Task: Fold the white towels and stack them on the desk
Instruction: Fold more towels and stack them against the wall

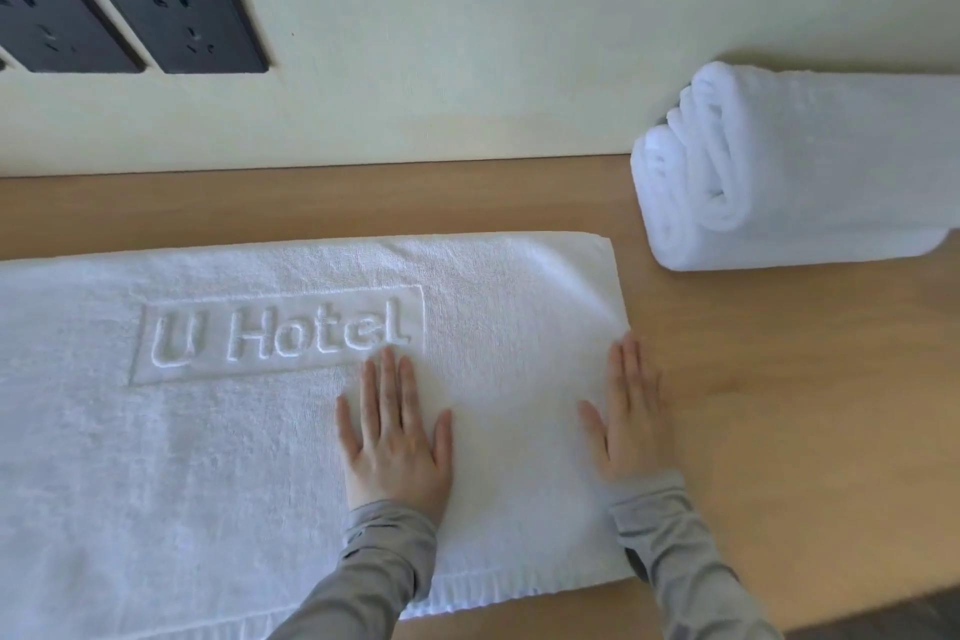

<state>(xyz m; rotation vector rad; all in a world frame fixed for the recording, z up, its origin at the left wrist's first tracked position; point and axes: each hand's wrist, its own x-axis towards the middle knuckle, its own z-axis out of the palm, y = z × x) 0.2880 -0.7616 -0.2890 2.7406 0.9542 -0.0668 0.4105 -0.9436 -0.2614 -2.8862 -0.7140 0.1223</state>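
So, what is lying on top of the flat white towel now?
Both hands lie flat on the flat white towel: the left hand near the "U Hotel" lettering, the right hand along its right edge. The desk beneath the towel is covered.

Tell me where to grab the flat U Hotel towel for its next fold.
Probably pinch the flat towel at its right short edge, coming from the right where the right hand lies. That edge is free on bare desk; the left side runs out of view.
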